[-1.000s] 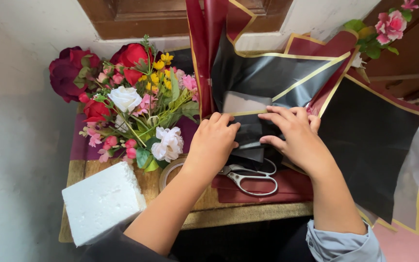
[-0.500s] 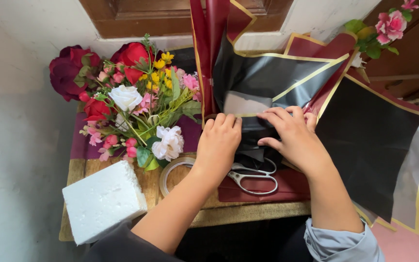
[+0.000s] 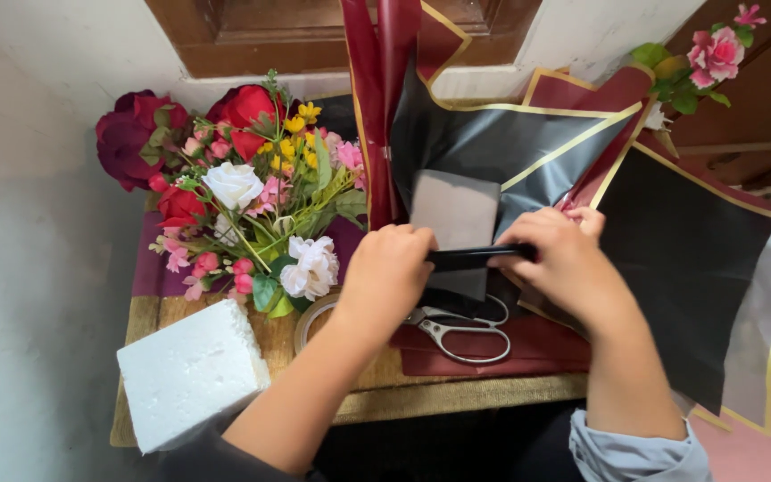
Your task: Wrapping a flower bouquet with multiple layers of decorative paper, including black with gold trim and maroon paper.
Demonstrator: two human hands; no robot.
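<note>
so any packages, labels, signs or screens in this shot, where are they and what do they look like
No labels, signs or screens show.
Wrapping sheets: standing at the back centre, black and maroon with gold edges.
Black sheet: right of the hands, flat, gold-edged with a clear margin.
Foam block: front left on the table, white, boxy.
Grey block: centre, upright rectangle, half wrapped in black sheet pinched by left hand and right hand.

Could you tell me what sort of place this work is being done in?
Probably a home craft corner for making bouquets: a small table against a wall carries artificial flowers, dark wrapping sheets, scissors and a white foam block.
</note>
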